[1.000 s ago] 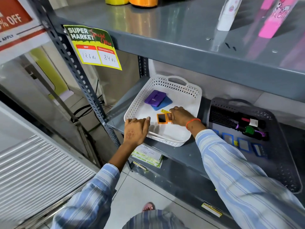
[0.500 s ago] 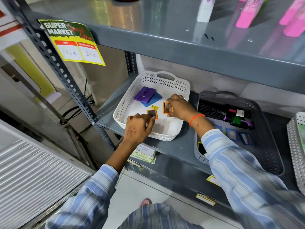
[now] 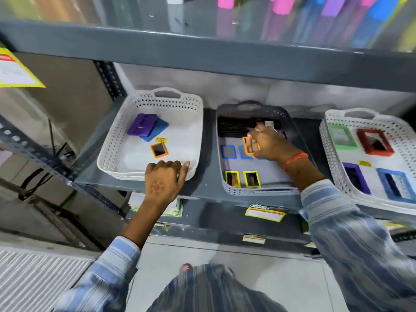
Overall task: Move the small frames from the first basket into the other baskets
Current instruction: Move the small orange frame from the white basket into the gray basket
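Right hand [image 3: 271, 144] pinches orange frame [image 3: 245, 145] over grey basket [image 3: 254, 192] for placing; left hand [image 3: 165, 177] grips white basket's [image 3: 171, 102] rim, steadying.

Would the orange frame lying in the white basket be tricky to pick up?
Probably light and stiff: the right hand pinches a matching frame, unbent. The orange frame lies flat in the white basket, so it likely slides, not rolls.

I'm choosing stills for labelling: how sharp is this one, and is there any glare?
Head view: motion blur throughout, worst at the top, where the coloured bottles smear into streaks. Head view: the glossy top shelf mirrors them and shows a pale sheen. Head view: the right hand and its held orange frame are soft, while the other orange frame, in the white basket, reads more clearly.
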Available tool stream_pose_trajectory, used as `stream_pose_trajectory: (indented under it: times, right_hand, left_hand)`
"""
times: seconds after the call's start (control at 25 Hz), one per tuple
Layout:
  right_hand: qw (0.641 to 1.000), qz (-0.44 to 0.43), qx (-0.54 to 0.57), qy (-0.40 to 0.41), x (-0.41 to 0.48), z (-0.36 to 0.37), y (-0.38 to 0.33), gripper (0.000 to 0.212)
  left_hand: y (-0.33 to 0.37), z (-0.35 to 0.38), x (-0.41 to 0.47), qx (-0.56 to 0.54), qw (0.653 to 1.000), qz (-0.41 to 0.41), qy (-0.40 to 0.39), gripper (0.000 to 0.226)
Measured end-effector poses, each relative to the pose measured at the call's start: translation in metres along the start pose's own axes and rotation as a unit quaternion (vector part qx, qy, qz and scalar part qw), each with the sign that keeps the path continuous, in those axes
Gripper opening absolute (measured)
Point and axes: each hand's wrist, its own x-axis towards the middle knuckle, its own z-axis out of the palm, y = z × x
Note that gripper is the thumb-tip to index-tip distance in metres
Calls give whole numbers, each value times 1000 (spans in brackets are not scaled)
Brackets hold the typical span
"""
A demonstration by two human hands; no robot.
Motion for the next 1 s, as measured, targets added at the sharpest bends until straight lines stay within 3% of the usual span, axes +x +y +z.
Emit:
stream_pose_trajectory:
  times: [0.24,0.8,1.0]
  right_hand:
    - [994,30,-20,-107,-25,33,38,16]
    - [988,70,-39,-131,-42,52,42,38]
    - [993,45,-32,-105,-27,31,12,43]
  left_hand:
    - [1,1,-5,8,999,5,31,52]
    - [4,-2,-6,-13,999,-13,33,54]
    - [-18,-6,-6,-37,996,-68,46,54]
